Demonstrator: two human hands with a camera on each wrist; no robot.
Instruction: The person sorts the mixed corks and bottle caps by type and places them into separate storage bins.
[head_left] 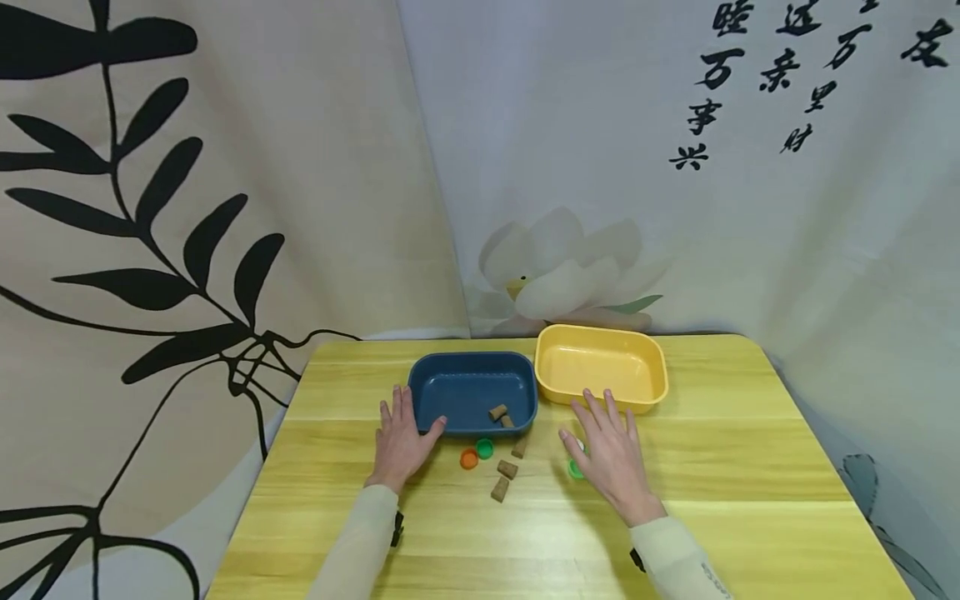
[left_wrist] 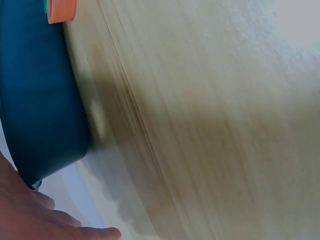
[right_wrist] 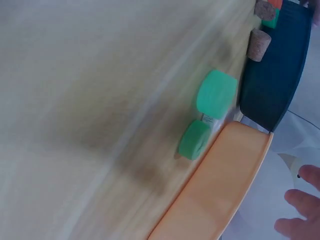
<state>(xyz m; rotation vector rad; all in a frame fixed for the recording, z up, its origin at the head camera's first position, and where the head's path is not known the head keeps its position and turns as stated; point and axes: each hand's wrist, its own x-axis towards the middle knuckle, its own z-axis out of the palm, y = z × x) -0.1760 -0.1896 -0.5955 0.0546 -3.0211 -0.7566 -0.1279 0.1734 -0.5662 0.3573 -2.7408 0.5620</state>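
My left hand (head_left: 400, 446) is at the front left corner of a dark blue tray (head_left: 453, 392), fingers spread and fairly straight, thumb reaching toward the front rim. Two corks (head_left: 498, 412) lie inside that tray. In front of it are three more corks (head_left: 507, 470), an orange bottle cap (head_left: 468, 459) and a green one (head_left: 484, 449). Over the table before a yellow tray (head_left: 600, 362), my right hand (head_left: 617, 462) has its fingers extended and holds nothing. Two green caps (right_wrist: 216, 94) show beneath it in the right wrist view; the head view has them partly hidden.
The two trays stand side by side toward the back of a wooden table (head_left: 720, 467). Behind the table hangs a printed cloth (head_left: 337, 167) with black leaves and writing. The yellow tray sits slightly farther back than the blue one.
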